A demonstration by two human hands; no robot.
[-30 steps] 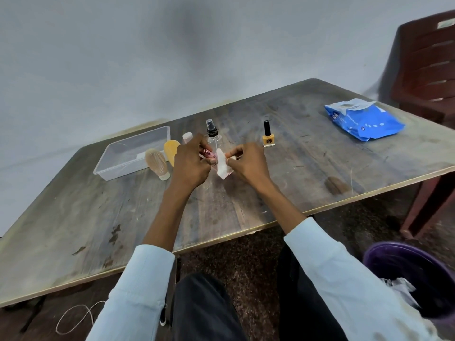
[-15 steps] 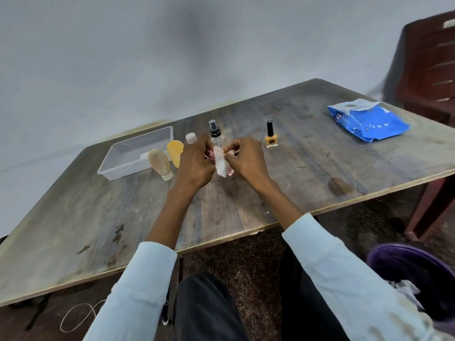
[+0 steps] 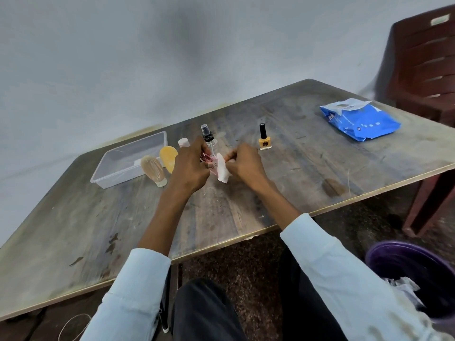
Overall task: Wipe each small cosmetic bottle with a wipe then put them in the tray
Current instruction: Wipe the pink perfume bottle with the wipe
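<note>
While the left hand [image 3: 190, 168] grips a small pink bottle [image 3: 211, 166] above the counter [image 3: 246, 205], fingers curled round it, the right hand [image 3: 243, 166] pinches a white wipe [image 3: 223, 171] vs. the bottle's side. Clear tray [image 3: 128, 161] sits at far left w/ a tan tube [image 3: 154, 169] and orange tube [image 3: 168, 157] just beside its near-right corner. Clear spray bottle [image 3: 207, 137] stands upright behind the left hand; a pale cap [image 3: 183, 143] shows next to it. Yellow nail polish [image 3: 264, 139] stands upright near the right hand. Blue wipe pack [image 3: 362, 121] lies well apart at far right. Purple bin [image 3: 413, 274] sits on the floor, lower right.
</note>
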